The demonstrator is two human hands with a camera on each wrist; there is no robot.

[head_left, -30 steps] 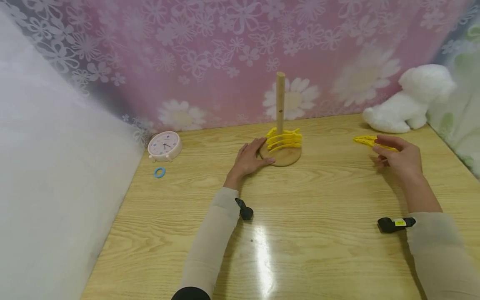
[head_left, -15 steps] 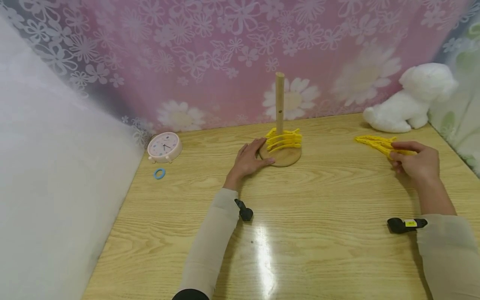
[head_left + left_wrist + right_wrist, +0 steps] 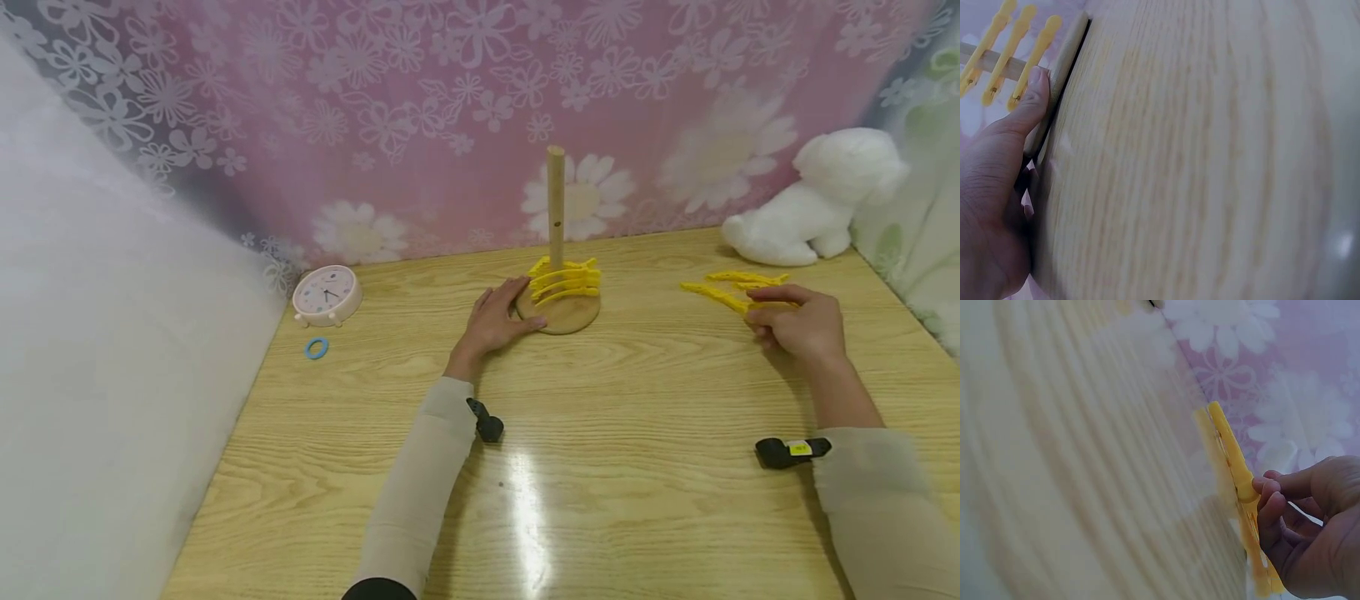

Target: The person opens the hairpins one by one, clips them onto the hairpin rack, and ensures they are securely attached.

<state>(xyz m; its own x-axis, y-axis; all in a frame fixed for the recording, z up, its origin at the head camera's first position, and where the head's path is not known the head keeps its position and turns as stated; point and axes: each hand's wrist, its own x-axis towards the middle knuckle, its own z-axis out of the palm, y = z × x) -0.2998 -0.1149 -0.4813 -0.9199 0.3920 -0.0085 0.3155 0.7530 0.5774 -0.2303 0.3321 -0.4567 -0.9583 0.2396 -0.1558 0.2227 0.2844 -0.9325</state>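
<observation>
A wooden stand has a round base (image 3: 566,318) and an upright post (image 3: 556,208). Several yellow banana clips (image 3: 566,282) are stacked around the post, low above the base. My left hand (image 3: 495,321) holds the left side of the base between thumb and fingers; in the left wrist view, the thumb (image 3: 1034,100) lies at its edge. On the right, my right hand (image 3: 806,325) pinches one end of another banana clip (image 3: 712,293), which points left, low over the table. A further yellow clip (image 3: 742,276) lies just behind it, partly covered by the hand.
A pink round alarm clock (image 3: 327,295) stands at the left side of the wooden table (image 3: 630,467), with a blue ring (image 3: 317,348) in front. A white plush dog (image 3: 821,200) sits at the back right. A flowered pink cloth (image 3: 450,125) rises behind the table.
My right hand first drew back to the right with the pinched clip, then came left again, so the two clips now lie apart. The left hand stays on the base.
</observation>
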